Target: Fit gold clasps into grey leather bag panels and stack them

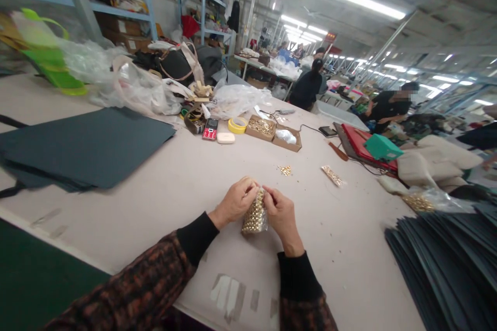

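Together, both hands (258, 208) pinch a bag of gold studs (254, 214) above the table (163, 181).

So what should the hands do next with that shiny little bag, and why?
Probably pull the top of the small clear bag of gold pieces open. Both the left hand and the right hand pinch it at its upper end, just above the table, and it looks full and closed. A few loose gold pieces lie farther off.
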### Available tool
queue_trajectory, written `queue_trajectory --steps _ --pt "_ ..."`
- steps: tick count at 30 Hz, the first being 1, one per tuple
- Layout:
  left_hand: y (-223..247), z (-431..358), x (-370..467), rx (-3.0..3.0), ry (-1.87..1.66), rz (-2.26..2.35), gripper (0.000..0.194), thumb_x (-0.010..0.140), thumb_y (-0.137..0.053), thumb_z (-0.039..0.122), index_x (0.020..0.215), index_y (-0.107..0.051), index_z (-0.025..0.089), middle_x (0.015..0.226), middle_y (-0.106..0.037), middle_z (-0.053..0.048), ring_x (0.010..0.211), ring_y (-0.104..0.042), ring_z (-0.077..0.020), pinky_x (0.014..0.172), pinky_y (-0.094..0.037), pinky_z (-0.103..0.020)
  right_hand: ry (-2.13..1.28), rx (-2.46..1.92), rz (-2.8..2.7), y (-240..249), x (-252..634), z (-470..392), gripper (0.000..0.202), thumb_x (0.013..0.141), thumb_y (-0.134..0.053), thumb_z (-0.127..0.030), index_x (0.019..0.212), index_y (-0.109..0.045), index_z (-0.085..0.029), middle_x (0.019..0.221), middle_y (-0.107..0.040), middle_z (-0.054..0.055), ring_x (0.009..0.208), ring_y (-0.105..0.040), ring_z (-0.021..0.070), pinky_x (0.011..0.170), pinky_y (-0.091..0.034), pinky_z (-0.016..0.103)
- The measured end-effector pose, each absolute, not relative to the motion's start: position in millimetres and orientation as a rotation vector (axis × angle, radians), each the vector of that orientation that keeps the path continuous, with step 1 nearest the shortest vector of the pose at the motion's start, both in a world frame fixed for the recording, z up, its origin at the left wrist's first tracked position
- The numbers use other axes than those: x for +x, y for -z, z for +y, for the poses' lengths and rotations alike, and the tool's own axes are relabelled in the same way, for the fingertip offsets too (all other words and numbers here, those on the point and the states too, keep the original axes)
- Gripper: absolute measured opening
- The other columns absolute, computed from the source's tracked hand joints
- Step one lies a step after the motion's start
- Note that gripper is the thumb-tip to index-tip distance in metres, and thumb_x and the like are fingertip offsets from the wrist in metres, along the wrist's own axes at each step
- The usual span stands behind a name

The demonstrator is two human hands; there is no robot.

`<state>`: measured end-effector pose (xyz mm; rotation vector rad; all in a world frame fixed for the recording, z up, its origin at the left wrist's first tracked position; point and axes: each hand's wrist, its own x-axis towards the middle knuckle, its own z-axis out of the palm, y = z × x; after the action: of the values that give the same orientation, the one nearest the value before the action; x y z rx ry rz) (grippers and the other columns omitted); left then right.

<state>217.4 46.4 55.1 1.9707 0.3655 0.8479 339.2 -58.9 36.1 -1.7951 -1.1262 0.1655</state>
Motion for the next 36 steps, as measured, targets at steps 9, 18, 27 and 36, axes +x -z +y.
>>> queue_trajectory --steps 9,18,27,36 --pt "-49.9 46.0 219.0 1.968 -0.832 0.337 0.019 0.09 -0.046 0.025 0.072 -0.048 0.021 0.087 -0.06 -0.004 0.082 -0.055 -0.0171 0.076 -0.044 -0.031 -0.175 -1.885 -1.215 -41.0 338.9 -60.1 0.031 0.091 -0.044 -0.029 0.096 -0.073 -0.017 0.089 -0.075 0.007 0.077 -0.067 0.0182 0.07 -0.046 0.027" --pt "-55.0 41.2 215.4 1.979 -0.838 0.277 0.018 0.089 -0.046 0.025 0.072 -0.047 0.021 0.089 -0.058 -0.004 0.087 -0.055 -0.0178 0.083 -0.046 -0.033 -0.376 -1.791 -0.888 -20.8 347.5 -49.6 0.033 0.082 -0.052 -0.039 0.069 -0.07 -0.015 0.066 -0.069 0.004 0.062 -0.058 0.0168 0.058 -0.041 0.026" --pt "-47.4 39.6 219.3 1.874 -0.723 0.539 0.054 0.08 -0.065 0.045 0.123 -0.047 0.018 0.121 -0.06 -0.013 0.11 -0.059 -0.0262 0.094 -0.048 -0.042 -0.33 -1.665 -0.836 -37.8 336.9 -51.4 0.034 0.085 -0.055 -0.043 0.084 -0.072 -0.014 0.079 -0.072 0.005 0.072 -0.061 0.0179 0.068 -0.047 0.027" --pt "-54.4 37.2 220.1 1.876 -0.589 0.608 0.044 0.076 -0.064 0.047 0.108 -0.056 0.019 0.106 -0.068 -0.007 0.096 -0.065 -0.0241 0.088 -0.052 -0.038 -0.258 -1.677 -0.95 -52.3 327.3 -60.5 0.02 0.084 -0.058 -0.032 0.085 -0.073 -0.019 0.08 -0.073 0.003 0.073 -0.063 0.0186 0.072 -0.048 0.029"
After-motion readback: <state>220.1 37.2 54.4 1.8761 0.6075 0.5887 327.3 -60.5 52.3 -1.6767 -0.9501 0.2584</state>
